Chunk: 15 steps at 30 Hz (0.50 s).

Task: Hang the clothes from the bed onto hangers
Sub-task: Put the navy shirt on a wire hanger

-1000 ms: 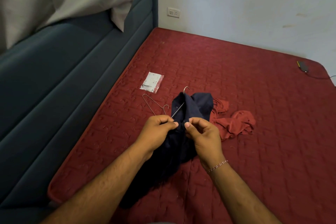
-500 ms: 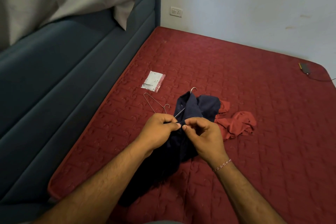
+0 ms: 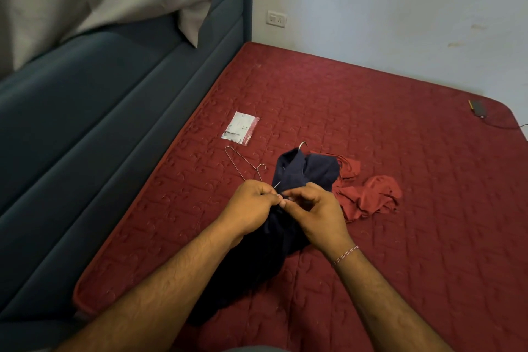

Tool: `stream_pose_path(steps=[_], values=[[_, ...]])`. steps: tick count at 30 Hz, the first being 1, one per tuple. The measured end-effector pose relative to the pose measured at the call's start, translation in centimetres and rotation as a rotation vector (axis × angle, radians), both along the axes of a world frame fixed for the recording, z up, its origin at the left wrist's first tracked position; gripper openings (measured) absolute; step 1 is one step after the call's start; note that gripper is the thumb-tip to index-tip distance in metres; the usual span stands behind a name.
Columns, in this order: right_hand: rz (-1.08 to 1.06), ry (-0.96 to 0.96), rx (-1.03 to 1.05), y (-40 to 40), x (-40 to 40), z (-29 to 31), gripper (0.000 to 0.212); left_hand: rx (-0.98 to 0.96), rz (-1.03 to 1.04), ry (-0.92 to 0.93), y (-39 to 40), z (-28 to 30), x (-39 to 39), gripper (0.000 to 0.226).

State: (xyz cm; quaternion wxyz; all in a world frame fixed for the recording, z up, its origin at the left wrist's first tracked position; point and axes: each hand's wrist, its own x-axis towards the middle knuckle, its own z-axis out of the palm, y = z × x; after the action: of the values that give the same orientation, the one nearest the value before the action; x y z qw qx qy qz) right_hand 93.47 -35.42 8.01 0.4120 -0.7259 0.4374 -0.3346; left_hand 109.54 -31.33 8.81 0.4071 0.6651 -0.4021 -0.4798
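Near the bed's left edge, I'm threading the navy garment onto its hanger. My left hand and right hand pinch cloth and wire together; next, seat the shoulder.

At the centre of the frame, a navy garment on the red bed is pinched by the left hand and right hand, a wire hanger threaded through it.
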Motion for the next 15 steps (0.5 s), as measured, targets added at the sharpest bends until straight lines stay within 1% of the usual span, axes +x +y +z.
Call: stream_pose_path(steps=[1,4,8,10,13,15], values=[[-0.001,0.003,0.011,-0.1,0.0,0.0,0.026,0.003,0.000,-0.016,0.0,0.2,-0.2,0.028],[-0.035,0.057,0.026,-0.5,0.4,0.0,0.022,0.001,-0.011,-0.099,-0.1,0.8,-0.4,0.018],[-0.113,0.064,-0.011,-0.2,0.8,0.0,0.036,0.033,-0.025,-0.177,-0.3,0.7,-0.3,0.023],[-0.163,0.028,-0.021,0.1,1.1,-0.4,0.037,0.030,-0.021,-0.186,-0.3,0.7,-0.3,0.025],[-0.264,-0.112,0.045,0.5,1.6,-1.0,0.036,-0.008,-0.031,-0.246,-0.4,0.5,-0.5,0.031],[-0.293,-0.185,0.116,0.4,1.7,-1.3,0.031,-0.046,-0.032,-0.320,-0.2,0.4,-0.4,0.024]])
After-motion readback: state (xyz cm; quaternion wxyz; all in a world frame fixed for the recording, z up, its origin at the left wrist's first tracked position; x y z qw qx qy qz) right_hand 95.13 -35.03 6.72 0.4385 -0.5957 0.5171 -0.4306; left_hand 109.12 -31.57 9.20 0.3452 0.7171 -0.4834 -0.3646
